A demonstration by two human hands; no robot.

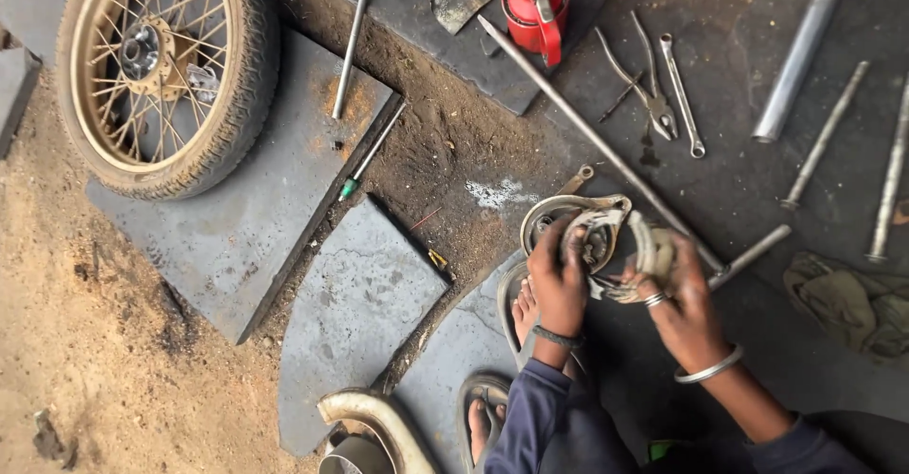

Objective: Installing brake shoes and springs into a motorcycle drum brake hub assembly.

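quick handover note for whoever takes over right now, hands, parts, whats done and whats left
Left hand: fingers gripping the round brake plate, held above the foot.
Right hand: holding a curved brake shoe at the plate's right edge.
Nearby: pliers, spanner, red oil can, long rod, spoked wheel lying apart.
Done: plate is off the wheel.
Left: the shoe is not yet seated or free; blurred, cannot tell which.

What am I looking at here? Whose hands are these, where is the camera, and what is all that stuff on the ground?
No machine here: a camera worn on a person's head looks down at their own bare hands. The left hand steadies a round metal drum plate; the right hand grips a curved metal shoe beside it. Around them on stone slabs and dirt lie a spoked wheel, a red oil can, pliers, a spanner and a long rod. Their sandalled feet show below.
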